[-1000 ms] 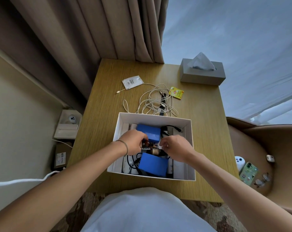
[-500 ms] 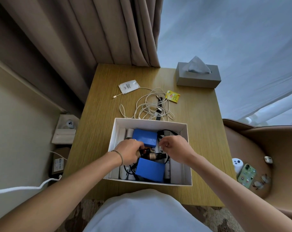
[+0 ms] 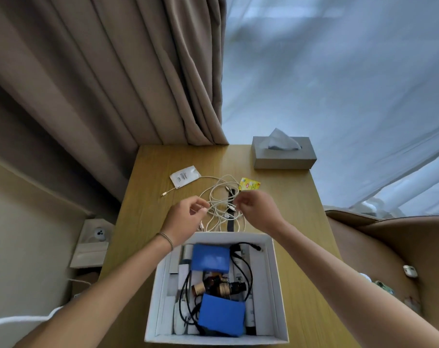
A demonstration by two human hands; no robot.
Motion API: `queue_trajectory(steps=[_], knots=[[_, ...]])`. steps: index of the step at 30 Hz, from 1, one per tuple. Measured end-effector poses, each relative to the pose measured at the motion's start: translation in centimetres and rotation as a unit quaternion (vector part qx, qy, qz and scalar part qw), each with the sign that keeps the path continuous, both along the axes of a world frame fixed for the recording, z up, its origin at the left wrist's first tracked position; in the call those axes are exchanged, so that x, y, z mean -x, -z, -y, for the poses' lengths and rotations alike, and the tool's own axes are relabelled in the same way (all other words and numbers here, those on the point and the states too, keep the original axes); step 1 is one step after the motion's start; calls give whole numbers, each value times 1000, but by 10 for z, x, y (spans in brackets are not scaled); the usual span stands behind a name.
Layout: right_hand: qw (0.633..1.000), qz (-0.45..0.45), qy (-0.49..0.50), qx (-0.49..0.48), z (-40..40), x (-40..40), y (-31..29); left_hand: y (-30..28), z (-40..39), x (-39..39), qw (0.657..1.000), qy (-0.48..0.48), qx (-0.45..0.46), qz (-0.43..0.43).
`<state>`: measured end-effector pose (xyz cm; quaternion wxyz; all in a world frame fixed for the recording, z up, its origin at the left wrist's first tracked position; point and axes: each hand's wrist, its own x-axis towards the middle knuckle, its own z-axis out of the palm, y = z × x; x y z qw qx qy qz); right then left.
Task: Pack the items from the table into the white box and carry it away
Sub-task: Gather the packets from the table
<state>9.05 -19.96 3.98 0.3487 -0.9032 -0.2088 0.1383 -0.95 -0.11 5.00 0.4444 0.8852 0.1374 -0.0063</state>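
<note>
Seen from above: wooden table [image 3: 301, 222] with white box [image 3: 277, 285] at near edge; inside, two blue packs [image 3: 210, 258], dark bottles [image 3: 221, 287], black cable [image 3: 243, 270]; beyond box, tangled white cables [image 3: 219, 197] on tabletop, with white sachet [image 3: 185, 176] and yellow packet [image 3: 249, 184] just behind; left hand [image 3: 188, 219] over tangle, fingers curled, pinching a strand; right hand [image 3: 257, 209] opposite, fingertips pinching another; grey tissue box [image 3: 283, 156] at far right corner; curtains [image 3: 112, 71] behind.
</note>
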Motion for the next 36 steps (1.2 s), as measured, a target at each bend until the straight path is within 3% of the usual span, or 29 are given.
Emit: queue_trajectory(steps=[6, 12, 21, 36], knots=[[999, 6, 35, 24, -19, -60, 19, 17, -26, -50, 996, -26, -35, -80], [991, 23, 74, 110, -19, -113, 64, 44, -42, -78, 990, -21, -60, -124], [966, 51, -21, 252, -25, -156, 131, 73, -58, -89, 990, -10, -64, -123], [968, 89, 42, 231, -33, -154, 159, 91, -80, -91, 989, -38, -63, -128]])
